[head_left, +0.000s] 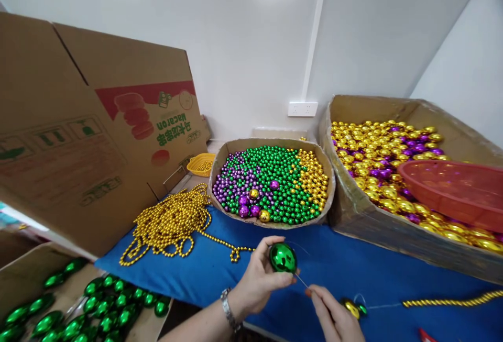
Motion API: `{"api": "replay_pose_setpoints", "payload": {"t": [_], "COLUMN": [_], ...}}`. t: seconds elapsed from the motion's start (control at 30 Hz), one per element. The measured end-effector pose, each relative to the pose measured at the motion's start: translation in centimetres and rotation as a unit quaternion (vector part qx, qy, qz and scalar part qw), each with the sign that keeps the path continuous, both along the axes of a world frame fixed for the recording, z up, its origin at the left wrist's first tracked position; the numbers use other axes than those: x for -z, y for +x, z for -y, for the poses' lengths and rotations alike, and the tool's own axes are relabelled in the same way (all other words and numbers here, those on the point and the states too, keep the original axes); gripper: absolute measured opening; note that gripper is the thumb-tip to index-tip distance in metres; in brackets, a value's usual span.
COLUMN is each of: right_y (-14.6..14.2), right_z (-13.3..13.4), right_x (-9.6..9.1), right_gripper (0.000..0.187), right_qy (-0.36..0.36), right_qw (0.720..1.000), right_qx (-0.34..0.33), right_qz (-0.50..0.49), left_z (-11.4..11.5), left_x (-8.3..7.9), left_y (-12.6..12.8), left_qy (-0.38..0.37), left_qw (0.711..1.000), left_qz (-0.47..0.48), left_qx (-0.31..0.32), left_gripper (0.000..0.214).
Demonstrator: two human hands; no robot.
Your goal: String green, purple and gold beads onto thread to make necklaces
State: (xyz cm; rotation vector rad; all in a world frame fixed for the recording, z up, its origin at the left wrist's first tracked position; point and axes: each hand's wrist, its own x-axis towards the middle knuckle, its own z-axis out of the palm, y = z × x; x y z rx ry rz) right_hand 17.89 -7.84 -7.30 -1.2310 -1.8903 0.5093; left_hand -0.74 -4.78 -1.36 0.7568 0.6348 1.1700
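My left hand [262, 275], with a metal bracelet [230, 308] at the wrist, grips a large shiny green ball bead [283, 257] between fingers and thumb. A thin needle or wire [302, 280] runs from the bead's lower right side to my right hand [333, 315], whose fingertips pinch it. Whether it is a needle or a wire I cannot make out. Clear thread curls out beyond the bead. Just right of my right hand, a gold bead [351, 309] and a small green bead [362, 310] sit on thread leading to a gold bead strand [451, 298].
A cardboard tray [214, 200] of small green, purple and gold beads stands ahead. Gold bead strands [168, 224] are heaped on the blue cloth [188, 274]. At right a large box [353, 221] holds gold and purple balls and a red basket [451, 190]. Green balls [110, 305] lie lower left.
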Motion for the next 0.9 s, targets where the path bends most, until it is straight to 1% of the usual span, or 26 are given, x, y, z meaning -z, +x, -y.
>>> {"api": "replay_pose_setpoints", "payload": {"t": [0.07,0.1,0.2,0.23,0.27,0.3,0.4,0.47,0.53,0.67,0.83,0.9], "right_y": [0.1,0.1,0.4,0.4,0.4,0.4,0.0,-0.2,-0.3,-0.1,0.3,0.5], "right_z": [0.0,-0.1,-0.3,-0.4,-0.4,-0.4,-0.3,-0.2,-0.2,-0.2,0.1,0.1], "right_x": [0.2,0.2,0.3,0.2,0.1,0.0,-0.5,-0.5,-0.4,0.1,0.6,0.7], "right_gripper": [0.03,0.03,0.031,0.031,0.032,0.033,0.032,0.031,0.031,0.029,0.025,0.025], "right_qy": [-0.002,0.01,0.08,0.093,0.091,0.073,-0.017,-0.046,-0.038,0.006,-0.012,0.018], "right_qw": [1.0,1.0,0.997,0.995,0.996,0.997,1.0,0.999,0.999,1.0,1.0,1.0], "right_qx": [-0.001,0.001,0.006,0.005,0.002,-0.002,-0.007,-0.001,0.007,0.017,0.002,0.01], "right_qz": [0.005,0.008,0.018,0.019,0.018,0.015,-0.002,-0.014,-0.022,-0.018,-0.018,-0.012], "left_z": [-0.1,-0.1,-0.3,-0.4,-0.5,-0.5,-0.7,-0.6,-0.5,-0.4,-0.3,-0.2], "left_x": [0.2,0.3,0.4,0.4,0.3,0.3,0.2,0.2,0.2,0.1,0.0,-0.1], "left_y": [0.0,0.0,-0.2,-0.2,-0.3,-0.3,-0.5,-0.5,-0.5,-0.3,-0.1,-0.1], "left_qy": [-0.006,-0.004,0.004,0.002,-0.002,-0.006,-0.014,-0.017,-0.014,0.007,0.017,0.02], "left_qw": [1.0,1.0,1.0,1.0,1.0,1.0,0.999,0.999,0.998,0.998,0.999,0.999], "left_qz": [0.007,0.005,-0.003,-0.002,0.002,0.007,0.024,0.038,0.048,0.045,0.026,0.028], "left_qx": [0.0,-0.002,-0.004,0.0,0.004,0.008,0.02,0.029,0.036,0.039,0.019,0.014], "left_gripper": [0.064,0.064,0.065,0.065,0.064,0.064,0.066,0.066,0.067,0.063,0.061,0.061]}}
